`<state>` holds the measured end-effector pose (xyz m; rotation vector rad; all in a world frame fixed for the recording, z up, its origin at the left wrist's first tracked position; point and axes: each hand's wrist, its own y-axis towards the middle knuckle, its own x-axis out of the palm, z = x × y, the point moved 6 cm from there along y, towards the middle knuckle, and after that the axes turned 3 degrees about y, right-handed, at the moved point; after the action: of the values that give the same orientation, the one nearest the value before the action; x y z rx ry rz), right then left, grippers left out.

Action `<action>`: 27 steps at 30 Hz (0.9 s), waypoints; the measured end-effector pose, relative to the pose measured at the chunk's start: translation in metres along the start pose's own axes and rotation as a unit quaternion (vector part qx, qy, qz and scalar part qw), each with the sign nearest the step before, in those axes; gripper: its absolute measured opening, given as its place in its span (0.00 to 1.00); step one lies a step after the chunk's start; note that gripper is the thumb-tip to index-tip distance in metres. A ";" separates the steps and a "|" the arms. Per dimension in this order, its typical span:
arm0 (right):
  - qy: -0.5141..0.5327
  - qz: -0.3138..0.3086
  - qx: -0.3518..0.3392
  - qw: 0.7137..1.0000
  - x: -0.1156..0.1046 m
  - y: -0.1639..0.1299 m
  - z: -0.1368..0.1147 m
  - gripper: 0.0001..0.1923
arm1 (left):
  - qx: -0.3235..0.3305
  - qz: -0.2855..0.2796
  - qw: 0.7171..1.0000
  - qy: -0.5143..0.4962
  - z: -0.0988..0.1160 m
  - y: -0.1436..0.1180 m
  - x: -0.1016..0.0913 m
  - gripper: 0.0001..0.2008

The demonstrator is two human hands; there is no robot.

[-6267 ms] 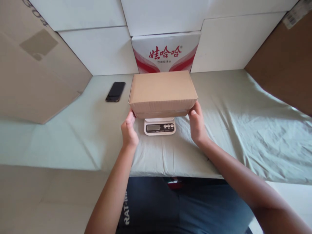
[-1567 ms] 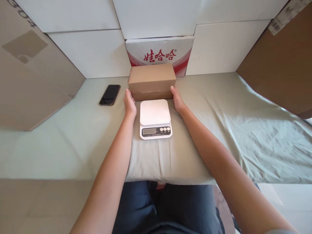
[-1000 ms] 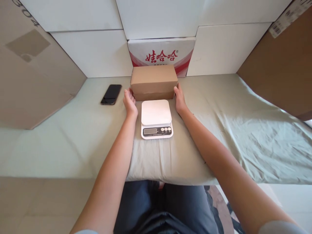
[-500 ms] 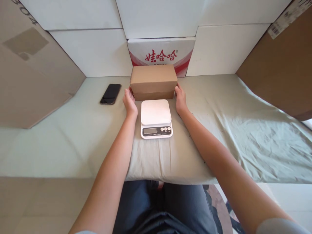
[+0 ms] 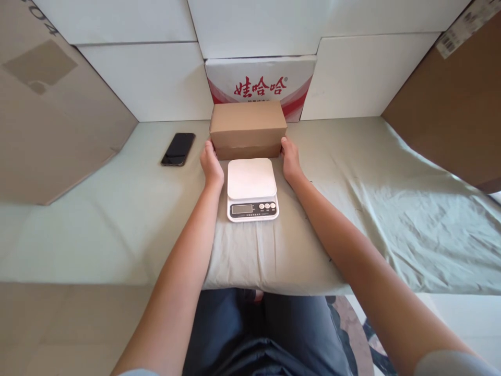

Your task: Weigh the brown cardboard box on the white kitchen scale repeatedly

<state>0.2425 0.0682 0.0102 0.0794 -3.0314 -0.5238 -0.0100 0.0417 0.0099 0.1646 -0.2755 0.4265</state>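
A brown cardboard box [image 5: 248, 130] sits on the cloth behind the scale, its lid closed. My left hand [image 5: 212, 162] grips its left end and my right hand [image 5: 290, 157] its right end; most of the fingers are hidden along the sides. Just in front of the box, between my forearms, lies a white digital kitchen scale [image 5: 252, 180] with a bare platform. Its small display looks blank, with round buttons to the right of it. A dark smartphone [image 5: 178, 149] lies flat to the left of my left hand.
Behind the box stands a white and red printed carton [image 5: 260, 78] against white panels [image 5: 258, 26]. Large cardboard boxes flank the table at left [image 5: 55, 115] and right [image 5: 450, 104]. A pale green, wrinkled cloth [image 5: 352, 172] covers the table up to its front edge.
My left hand has closed in against the box's left end, its thumb now on the front corner. The box and scale stay in place; the view shifts slightly.
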 end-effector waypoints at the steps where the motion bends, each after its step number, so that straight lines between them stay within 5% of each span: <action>1: -0.001 0.007 0.003 1.000 0.000 -0.001 -0.001 0.43 | 0.003 0.005 1.000 0.005 -0.001 0.001 -0.001 0.30; 11: -0.006 0.005 0.003 1.000 0.003 -0.004 -0.011 0.43 | 0.026 0.014 0.999 0.023 0.004 0.000 -0.002 0.32; 17: -0.017 -0.024 -0.066 0.997 0.010 -0.009 -0.057 0.40 | 0.072 -0.010 0.997 0.038 0.045 -0.010 -0.013 0.32; 22: -0.034 -0.071 -0.080 0.994 0.009 -0.056 -0.096 0.37 | 0.105 -0.040 0.991 0.075 0.077 -0.062 -0.041 0.40; 27: -0.031 -0.073 -0.046 0.996 0.000 -0.125 -0.102 0.33 | 0.114 -0.022 0.988 0.106 0.065 -0.127 -0.070 0.39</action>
<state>0.2549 -0.0835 0.0640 0.2877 -3.0721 -0.6896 -0.0319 -0.1133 0.0386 0.3466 -0.0122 0.4270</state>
